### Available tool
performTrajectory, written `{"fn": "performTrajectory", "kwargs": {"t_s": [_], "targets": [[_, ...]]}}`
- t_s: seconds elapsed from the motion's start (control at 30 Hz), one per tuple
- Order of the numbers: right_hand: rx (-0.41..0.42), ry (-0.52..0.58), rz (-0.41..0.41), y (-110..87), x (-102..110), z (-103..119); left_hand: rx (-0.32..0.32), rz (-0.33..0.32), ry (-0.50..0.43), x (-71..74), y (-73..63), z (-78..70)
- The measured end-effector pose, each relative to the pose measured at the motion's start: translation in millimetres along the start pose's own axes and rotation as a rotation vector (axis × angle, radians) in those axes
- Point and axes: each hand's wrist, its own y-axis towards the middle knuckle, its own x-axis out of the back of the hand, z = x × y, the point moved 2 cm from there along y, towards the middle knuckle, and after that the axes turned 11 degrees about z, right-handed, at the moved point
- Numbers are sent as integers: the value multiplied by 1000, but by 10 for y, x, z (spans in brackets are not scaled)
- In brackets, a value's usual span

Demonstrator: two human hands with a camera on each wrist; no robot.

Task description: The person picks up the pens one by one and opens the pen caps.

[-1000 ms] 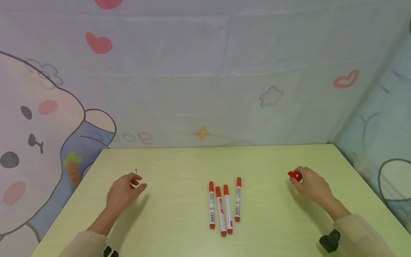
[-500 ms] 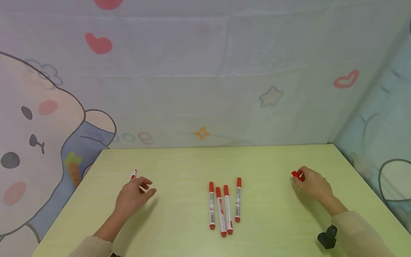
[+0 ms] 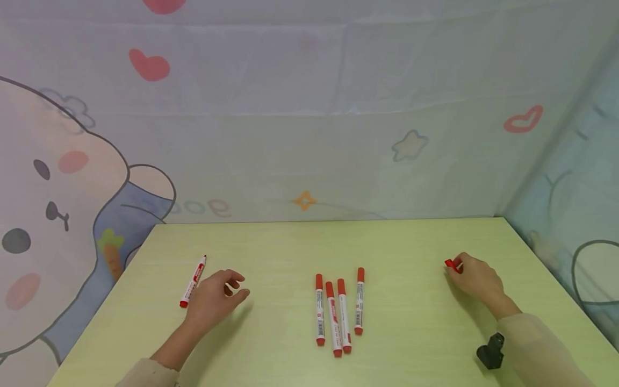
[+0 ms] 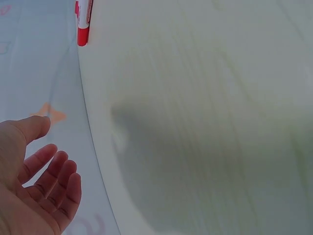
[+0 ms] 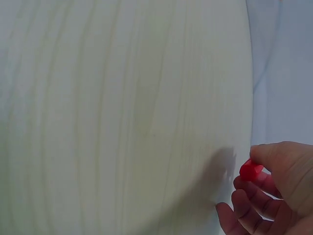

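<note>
An uncapped marker point(image 3: 193, 280) with a dark tip lies on the table at the left, its tip pointing to the back. Just right of it my left hand point(image 3: 213, 301) hovers over the table, fingers loosely bent around nothing; the left wrist view shows its palm point(image 4: 29, 196) bare. At the right, my right hand point(image 3: 476, 277) pinches a red marker cap point(image 3: 452, 265) between thumb and fingers. In the right wrist view the cap point(image 5: 250, 170) sticks out past the thumb. Several capped red-and-white markers point(image 3: 332, 318) lie side by side mid-table.
The pale yellow table point(image 3: 271, 247) ends at a printed cloth backdrop point(image 3: 271, 156) behind and on the right. One capped marker point(image 3: 360, 301) lies slightly apart from the rest of the group. A black wrist device point(image 3: 491, 352) sits by the right sleeve.
My left hand has let go of the uncapped marker and moved right, so the whole marker shows on the table. The right hand has shifted slightly right with the cap.
</note>
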Motion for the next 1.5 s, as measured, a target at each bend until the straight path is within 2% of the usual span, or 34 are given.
{"fn": "performTrajectory", "kwargs": {"t_s": [0.17, 0.47, 1.5], "targets": [[-16, -8, 32, -7, -2, -11, -1, 28, -22, -32, -2, -50], [-46, -8, 93, -11, -26, -16, -8, 34, -11, -45, 7, -98], [-55, 15, 123, -54, -33, 7, -23, 33, 1, -56, 4, -129]]}}
